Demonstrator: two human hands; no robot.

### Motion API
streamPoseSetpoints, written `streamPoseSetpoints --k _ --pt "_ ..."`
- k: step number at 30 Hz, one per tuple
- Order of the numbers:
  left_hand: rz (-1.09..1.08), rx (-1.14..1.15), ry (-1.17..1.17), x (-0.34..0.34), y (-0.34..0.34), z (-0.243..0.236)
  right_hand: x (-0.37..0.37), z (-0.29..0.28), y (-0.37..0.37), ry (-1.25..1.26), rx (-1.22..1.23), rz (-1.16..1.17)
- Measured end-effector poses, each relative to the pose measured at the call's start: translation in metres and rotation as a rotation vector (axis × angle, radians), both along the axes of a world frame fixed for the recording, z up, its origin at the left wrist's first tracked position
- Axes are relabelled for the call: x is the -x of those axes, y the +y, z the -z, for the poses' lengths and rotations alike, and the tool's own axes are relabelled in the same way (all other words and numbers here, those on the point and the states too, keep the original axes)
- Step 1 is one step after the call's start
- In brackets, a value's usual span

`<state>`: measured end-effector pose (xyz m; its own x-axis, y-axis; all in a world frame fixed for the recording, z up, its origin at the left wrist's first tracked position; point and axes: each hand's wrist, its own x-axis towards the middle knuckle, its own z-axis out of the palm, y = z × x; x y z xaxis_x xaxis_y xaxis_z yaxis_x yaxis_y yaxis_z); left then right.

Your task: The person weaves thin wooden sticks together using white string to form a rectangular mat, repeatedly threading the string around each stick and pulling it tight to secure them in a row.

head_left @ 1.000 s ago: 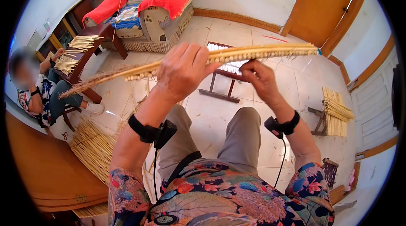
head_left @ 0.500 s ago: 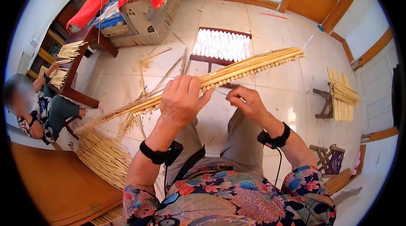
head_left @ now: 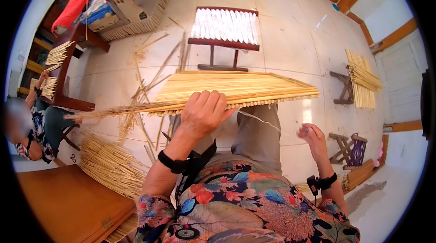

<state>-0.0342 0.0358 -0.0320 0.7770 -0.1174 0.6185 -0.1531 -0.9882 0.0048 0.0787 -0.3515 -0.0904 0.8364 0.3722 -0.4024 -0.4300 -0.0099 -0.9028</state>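
A mat of straight yellow stalks [head_left: 236, 84], bound side by side, lies tilted across my lap, its round cut ends lined up along the near edge. My left hand [head_left: 203, 113] is closed round this near edge, thumb beneath and fingers on top. A bushy brown plume [head_left: 106, 111] sticks out from the mat's left end. From beside my left thumb, a pale thread [head_left: 261, 121] runs slackly to the right, toward my right hand [head_left: 313, 139]. That hand is raised away from the mat with its fingertips pinched together, slightly blurred, at the thread's far end.
A dark-framed folding stool [head_left: 223, 43] with a white woven seat stands ahead. Loose stalks [head_left: 145, 88] litter the floor to the left, near a large stalk bundle [head_left: 111, 161] and a wooden cabinet top [head_left: 68, 202]. More stalks rest on a stool [head_left: 363, 79] at right. Another person [head_left: 38, 125] sits at far left.
My right hand has drawn away from the mat's edge to the right and toward me, trailing the thread. The mat has tipped, showing more of its flat face; my left hand still grips it.
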Motion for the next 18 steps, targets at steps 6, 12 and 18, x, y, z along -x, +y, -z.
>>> streamPoseSetpoints --k 6,12,18 --pt "0.055 0.064 0.070 0.036 -0.008 0.001 0.030 -0.064 0.092 -0.724 0.478 -0.574" --pt "0.047 0.092 0.012 0.053 -0.015 0.000 0.061 -0.041 0.163 -0.606 0.220 -0.734" --pt "0.036 0.081 0.048 0.060 -0.015 -0.010 0.065 -0.042 0.183 -0.534 0.083 -0.874"
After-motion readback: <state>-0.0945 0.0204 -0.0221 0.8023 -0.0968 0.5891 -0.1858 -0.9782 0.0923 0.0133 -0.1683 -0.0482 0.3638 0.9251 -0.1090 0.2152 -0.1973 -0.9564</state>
